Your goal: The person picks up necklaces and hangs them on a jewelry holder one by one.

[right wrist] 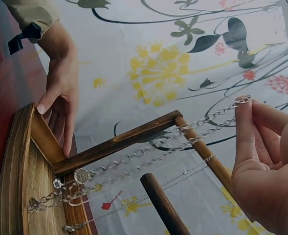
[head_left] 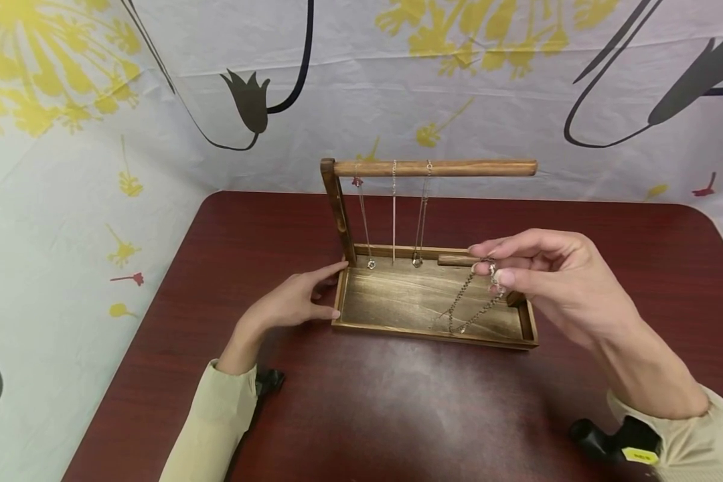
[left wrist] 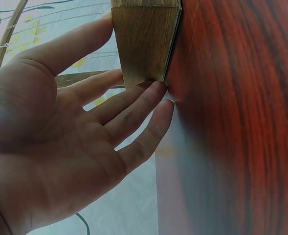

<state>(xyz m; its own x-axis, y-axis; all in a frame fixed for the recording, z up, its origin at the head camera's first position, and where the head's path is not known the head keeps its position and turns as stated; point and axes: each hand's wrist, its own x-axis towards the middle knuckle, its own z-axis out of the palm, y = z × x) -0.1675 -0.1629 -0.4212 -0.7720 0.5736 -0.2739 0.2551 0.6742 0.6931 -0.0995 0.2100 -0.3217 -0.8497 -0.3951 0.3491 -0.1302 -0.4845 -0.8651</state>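
Note:
In the head view, my right hand (head_left: 563, 284) pinches a silver link chain (head_left: 458, 301) between thumb and fingertips. The chain hangs in a loop over the right part of a shallow wooden tray (head_left: 436, 334), and the right wrist view shows a round disc charm (right wrist: 83, 176) on it. My left hand (head_left: 289, 298) rests at the tray's left end, thumb near the front corner, fingers toward the back. In the left wrist view its fingers are spread and loosely extended against the end wall (left wrist: 146, 44). A short lower wooden peg (head_left: 454, 260) stands beside the right fingertips.
From the tray's left rear rises a wooden post (head_left: 337, 211) carrying a long top bar (head_left: 476, 168). Three thin necklaces hang from this bar: one at left (head_left: 364, 217), a middle one (head_left: 394, 221) and one at right (head_left: 422, 217). Behind the dark red table (head_left: 265, 227) hangs a patterned cloth (head_left: 349, 87).

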